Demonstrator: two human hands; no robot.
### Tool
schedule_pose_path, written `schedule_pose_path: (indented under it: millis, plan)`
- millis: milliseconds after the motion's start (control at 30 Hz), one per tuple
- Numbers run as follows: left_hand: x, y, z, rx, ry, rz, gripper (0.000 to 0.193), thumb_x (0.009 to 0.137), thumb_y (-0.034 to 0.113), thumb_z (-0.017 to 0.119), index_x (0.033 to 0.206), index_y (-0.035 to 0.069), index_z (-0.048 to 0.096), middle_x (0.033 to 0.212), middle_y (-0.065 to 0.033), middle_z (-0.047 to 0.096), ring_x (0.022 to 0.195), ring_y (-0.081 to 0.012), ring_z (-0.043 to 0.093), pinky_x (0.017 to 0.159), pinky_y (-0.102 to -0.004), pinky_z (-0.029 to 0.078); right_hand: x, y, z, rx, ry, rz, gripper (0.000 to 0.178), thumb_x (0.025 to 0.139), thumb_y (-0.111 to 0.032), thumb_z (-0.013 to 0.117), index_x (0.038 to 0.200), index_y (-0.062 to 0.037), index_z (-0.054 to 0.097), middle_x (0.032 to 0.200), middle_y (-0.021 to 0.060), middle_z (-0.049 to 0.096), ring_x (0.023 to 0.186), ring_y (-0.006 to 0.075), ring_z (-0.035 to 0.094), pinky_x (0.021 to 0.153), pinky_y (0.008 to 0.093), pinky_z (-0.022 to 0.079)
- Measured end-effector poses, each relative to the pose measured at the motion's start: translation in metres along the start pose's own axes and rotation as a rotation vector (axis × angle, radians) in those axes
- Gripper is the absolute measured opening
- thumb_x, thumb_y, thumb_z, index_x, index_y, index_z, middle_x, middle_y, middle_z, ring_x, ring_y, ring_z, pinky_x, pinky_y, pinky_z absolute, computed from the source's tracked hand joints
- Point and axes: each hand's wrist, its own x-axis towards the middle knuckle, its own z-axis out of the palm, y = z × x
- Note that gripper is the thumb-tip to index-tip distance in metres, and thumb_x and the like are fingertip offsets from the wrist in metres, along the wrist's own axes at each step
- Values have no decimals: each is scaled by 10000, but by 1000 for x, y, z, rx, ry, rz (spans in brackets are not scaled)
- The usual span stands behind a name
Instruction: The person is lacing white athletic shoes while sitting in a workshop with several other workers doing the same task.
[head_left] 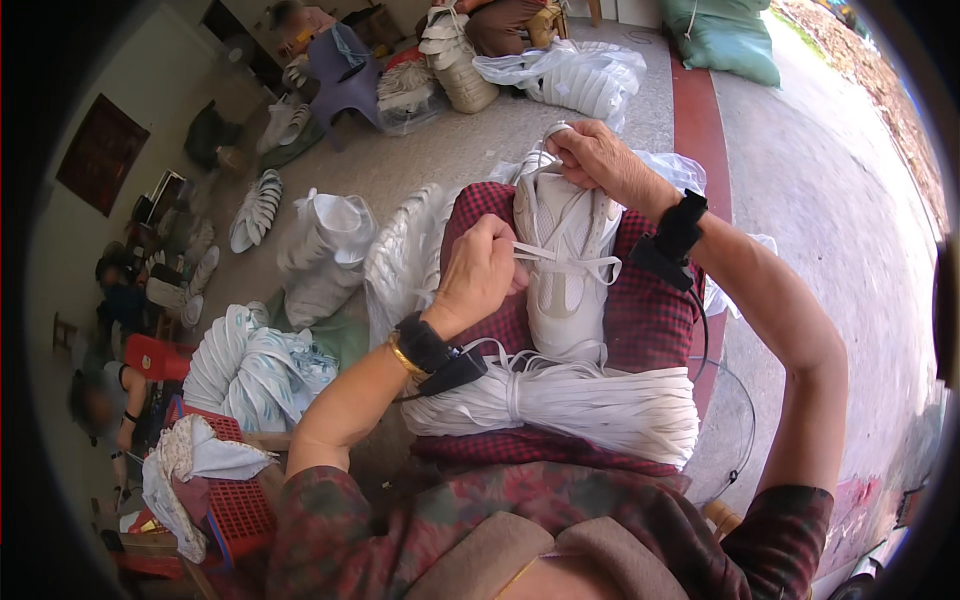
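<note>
Your left hand (477,270) is closed, and its fingers pinch a white lace (548,254) at the side of the shoe (565,310). Your right hand (598,155) is also closed, at the far end of the shoe, and it grasps a lace strand, of which a small curve shows above the fingers. The white shoe lies in front of you, on a red and black checked cloth (650,325), with its toe pointing toward your body. Across its top the lace forms a loose loop, which reaches to the right side. Nearer to you, a thick bundle (610,408) of white laces lies across the cloth, bound around its middle. On the left, just beside the cloth, there are white shoe parts (405,255) in clear plastic. Further to the left and lower, you have a red basket (240,515) with a pale rag (180,470) over it. On the floor (400,170) farther away stands a purple chair (343,85)
</note>
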Motion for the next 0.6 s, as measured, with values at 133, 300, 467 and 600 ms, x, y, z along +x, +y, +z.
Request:
schedule_pose_path:
  millis: [133,300,467,600]
  plan:
    - [-12,0,-9,-576,-112,-304,211,1026,190,366,1115,10,431,965,-262,686,884,-314,722,785,-408,613,2,8,2,9,71,-114,270,776,45,682,1028,12,592,845,119,599,732,263,609,703,355,542]
    - [-20,-3,-15,-766,-133,-439,237,1000,174,426,1185,29,396,1079,-286,677,1004,-346,704,861,-460,590,2,-11,1,208,37,98,88,903,-19,595,966,41,600,776,23,516,648,88,500,566,271,478]
    - [-38,37,-26,1,37,-135,483,871,-39,613,1318,-2,434,1020,-162,666,914,-244,697,731,-321,595,8,-7,0,151,8,56,124,947,-39,526,915,42,614,744,28,514,645,103,511,556,284,475]
    - [-54,45,-1,138,98,403,357,825,-28,675,1178,14,634,1184,-147,617,1011,-273,656,776,-355,564,45,17,2,-552,278,-676,173,927,-15,492,907,52,651,774,145,612,648,289,635,594,366,513]
